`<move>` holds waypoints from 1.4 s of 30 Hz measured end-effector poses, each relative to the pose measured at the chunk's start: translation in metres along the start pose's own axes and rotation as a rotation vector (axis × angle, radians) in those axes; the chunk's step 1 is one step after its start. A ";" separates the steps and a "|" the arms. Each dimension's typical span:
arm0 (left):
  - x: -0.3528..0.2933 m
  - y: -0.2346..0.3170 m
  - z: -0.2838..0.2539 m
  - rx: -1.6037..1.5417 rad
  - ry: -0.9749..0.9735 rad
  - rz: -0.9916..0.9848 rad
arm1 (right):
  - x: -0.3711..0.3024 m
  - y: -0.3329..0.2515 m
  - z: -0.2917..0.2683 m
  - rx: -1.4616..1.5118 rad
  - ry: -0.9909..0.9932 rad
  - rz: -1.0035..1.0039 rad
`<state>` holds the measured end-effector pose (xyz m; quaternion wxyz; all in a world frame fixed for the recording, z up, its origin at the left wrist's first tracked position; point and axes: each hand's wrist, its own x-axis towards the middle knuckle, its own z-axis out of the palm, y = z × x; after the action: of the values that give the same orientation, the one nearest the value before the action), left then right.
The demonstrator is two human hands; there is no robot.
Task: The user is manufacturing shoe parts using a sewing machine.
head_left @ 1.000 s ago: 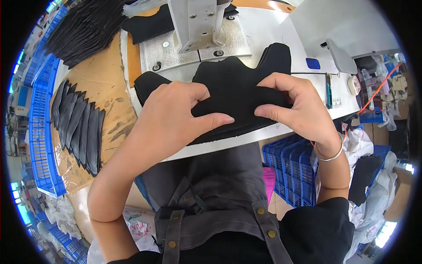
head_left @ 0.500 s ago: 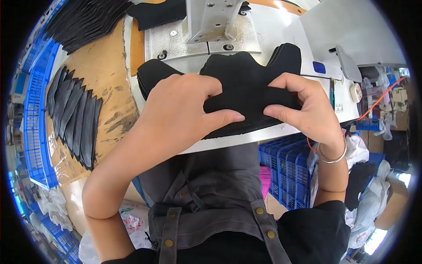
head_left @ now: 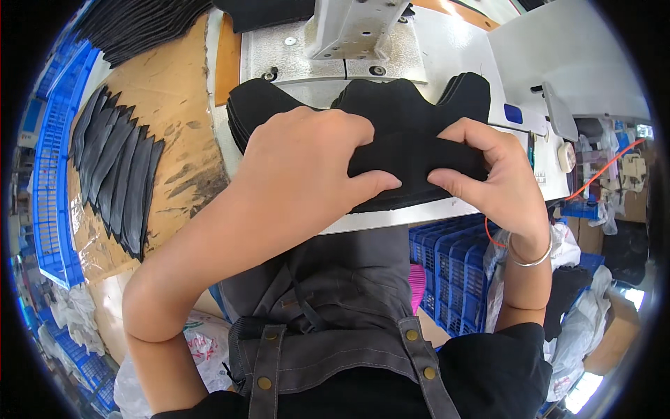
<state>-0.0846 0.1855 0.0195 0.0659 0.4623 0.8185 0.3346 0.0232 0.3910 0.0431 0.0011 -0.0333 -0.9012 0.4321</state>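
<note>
A stack of black fabric pieces (head_left: 386, 96) with wavy, lobed far edges lies at the front of the white table. On top of it is a dark folded-looking black fabric piece (head_left: 408, 157). My left hand (head_left: 303, 157) pinches this piece from the left, thumb along its near side and fingers curled over the far side. From the right, my right hand (head_left: 506, 178), with a bangle at the wrist, holds its other end between thumb and bent fingers. The two thumb tips are a short way apart. The left fingertips are partly hidden.
Behind the stack stands a white machine (head_left: 352, 31) on a metal plate. Left, overlapping black strips (head_left: 115, 164) lie on stained cardboard (head_left: 183, 105), beside a blue basket (head_left: 52, 195). Blue crates (head_left: 450, 279) stand below the table at right. An orange cord (head_left: 606, 166) hangs far right.
My left hand has shifted slightly rightward along the fabric, bringing the thumbs a little closer. The whole view has shifted slightly. Both hands keep their hold.
</note>
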 end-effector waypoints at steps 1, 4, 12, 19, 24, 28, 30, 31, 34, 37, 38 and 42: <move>0.000 0.000 0.000 0.000 0.010 0.028 | 0.001 -0.005 0.000 -0.076 -0.004 -0.019; 0.000 0.002 -0.003 0.127 0.034 0.110 | 0.007 -0.010 0.006 -0.225 0.002 -0.072; -0.002 -0.007 -0.033 0.023 -0.231 -0.067 | 0.012 -0.014 0.009 -0.302 -0.001 -0.064; -0.006 -0.016 -0.029 0.022 -0.132 0.083 | 0.012 -0.019 0.010 -0.263 -0.019 0.001; -0.009 -0.018 -0.027 0.003 -0.092 0.101 | 0.013 -0.017 0.012 -0.288 0.003 -0.058; -0.011 0.006 -0.041 0.116 -0.333 -0.092 | 0.010 -0.017 0.009 -0.257 -0.016 -0.024; -0.016 0.020 -0.025 0.322 -0.106 -0.031 | 0.008 -0.015 0.006 -0.295 0.012 -0.041; -0.022 0.027 -0.017 0.538 0.138 -0.010 | 0.010 -0.013 0.008 -0.310 0.016 -0.090; -0.030 0.028 0.012 0.336 0.103 0.239 | 0.012 -0.010 0.007 -0.297 -0.007 -0.160; -0.033 0.025 0.033 0.280 -0.023 0.236 | 0.008 -0.008 -0.007 -0.190 -0.061 -0.013; -0.033 0.025 0.033 0.315 -0.017 0.249 | 0.004 -0.007 -0.013 -0.152 -0.064 0.065; -0.031 0.024 0.032 0.351 -0.036 0.260 | -0.006 0.000 -0.019 -0.119 -0.004 0.134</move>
<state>-0.0360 0.1845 0.0033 -0.0448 0.5743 0.7964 0.1842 0.0297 0.4054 0.0546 -0.0313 -0.0927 -0.9211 0.3768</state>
